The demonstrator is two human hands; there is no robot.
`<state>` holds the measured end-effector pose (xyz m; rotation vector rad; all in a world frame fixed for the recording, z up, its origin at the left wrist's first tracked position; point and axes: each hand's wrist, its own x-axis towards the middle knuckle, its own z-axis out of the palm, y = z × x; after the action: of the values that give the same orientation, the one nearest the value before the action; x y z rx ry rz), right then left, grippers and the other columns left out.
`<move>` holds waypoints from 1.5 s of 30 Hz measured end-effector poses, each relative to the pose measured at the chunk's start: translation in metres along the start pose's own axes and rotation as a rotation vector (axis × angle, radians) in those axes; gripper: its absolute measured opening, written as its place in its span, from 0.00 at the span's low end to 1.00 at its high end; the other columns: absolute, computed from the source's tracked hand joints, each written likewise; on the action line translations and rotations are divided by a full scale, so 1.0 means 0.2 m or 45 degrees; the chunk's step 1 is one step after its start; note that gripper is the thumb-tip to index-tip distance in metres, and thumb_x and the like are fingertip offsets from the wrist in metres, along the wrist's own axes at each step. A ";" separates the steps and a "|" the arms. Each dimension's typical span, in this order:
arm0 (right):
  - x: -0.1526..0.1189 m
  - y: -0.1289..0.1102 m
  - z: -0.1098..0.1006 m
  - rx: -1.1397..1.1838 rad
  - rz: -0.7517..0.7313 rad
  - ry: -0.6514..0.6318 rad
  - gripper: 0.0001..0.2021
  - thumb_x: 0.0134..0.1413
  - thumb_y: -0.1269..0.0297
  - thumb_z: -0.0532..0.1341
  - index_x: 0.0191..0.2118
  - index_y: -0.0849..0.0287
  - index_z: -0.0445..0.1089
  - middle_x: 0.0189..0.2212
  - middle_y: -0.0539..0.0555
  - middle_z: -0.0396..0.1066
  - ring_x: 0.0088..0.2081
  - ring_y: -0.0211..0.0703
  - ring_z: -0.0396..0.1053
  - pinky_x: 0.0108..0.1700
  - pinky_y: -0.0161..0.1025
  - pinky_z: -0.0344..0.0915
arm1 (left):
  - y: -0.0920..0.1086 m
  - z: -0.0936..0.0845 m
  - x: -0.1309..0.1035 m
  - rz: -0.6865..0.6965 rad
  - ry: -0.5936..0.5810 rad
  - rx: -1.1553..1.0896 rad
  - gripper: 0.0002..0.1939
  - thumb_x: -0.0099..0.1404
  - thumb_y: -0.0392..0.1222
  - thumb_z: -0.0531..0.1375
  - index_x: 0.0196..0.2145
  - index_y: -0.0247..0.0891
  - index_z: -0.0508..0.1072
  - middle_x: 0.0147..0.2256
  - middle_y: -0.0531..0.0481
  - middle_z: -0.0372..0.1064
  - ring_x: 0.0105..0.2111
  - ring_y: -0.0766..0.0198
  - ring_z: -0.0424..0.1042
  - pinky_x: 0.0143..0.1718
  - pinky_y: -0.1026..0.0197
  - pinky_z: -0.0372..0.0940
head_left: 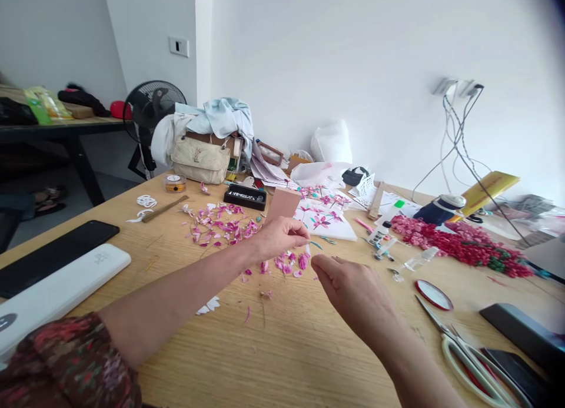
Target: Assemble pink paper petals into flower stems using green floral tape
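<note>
One teal sliver, likely light, best end-gripped, looks pinched in your left hand, nearer than the black tray; your right hand's hold is unclear.

Free near tabletop, petals beyond (scissors right)

One left hand, one right hand, petals beyond exact counting
Counting one curved teal strip at the left hand, one pinkish card, one black tray, one pair of scissors, one red-rimmed disc, one black-capped small bottle, one yellow packet at the right, one black slab and one white slab at the left, one pale handbag, one black fan, one wall switch, one wooden table nearby, one dark-framed table at the far left
</note>
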<state>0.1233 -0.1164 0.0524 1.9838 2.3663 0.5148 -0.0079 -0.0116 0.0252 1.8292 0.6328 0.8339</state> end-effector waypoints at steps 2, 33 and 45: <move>0.00 -0.01 0.05 -0.012 0.048 0.037 0.09 0.55 0.68 0.50 0.26 0.57 0.63 0.18 0.47 0.65 0.17 0.31 0.56 0.20 0.33 0.37 | 0.00 0.01 0.00 -0.053 -0.010 -0.098 0.05 0.53 0.38 0.56 0.24 0.33 0.68 0.23 0.54 0.65 0.25 0.71 0.64 0.27 0.68 0.56; 0.01 0.02 0.16 0.701 0.046 0.224 0.14 0.55 0.63 0.49 0.30 0.57 0.71 0.16 0.49 0.64 0.19 0.34 0.57 0.23 0.31 0.49 | -0.03 0.00 0.01 0.009 0.096 0.214 0.05 0.55 0.35 0.56 0.24 0.34 0.70 0.21 0.54 0.65 0.24 0.70 0.63 0.28 0.67 0.57; 0.14 0.17 0.29 1.523 0.188 0.184 0.13 0.49 0.56 0.56 0.27 0.60 0.70 0.22 0.49 0.67 0.25 0.37 0.61 0.27 0.33 0.57 | 0.00 -0.01 -0.02 0.021 -0.211 -0.277 0.06 0.54 0.40 0.59 0.27 0.33 0.71 0.23 0.53 0.66 0.24 0.72 0.64 0.28 0.68 0.59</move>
<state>0.1640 -0.0713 0.0116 2.4797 2.9409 -1.0821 -0.0121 -0.0128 0.0259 1.6860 0.4052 0.7233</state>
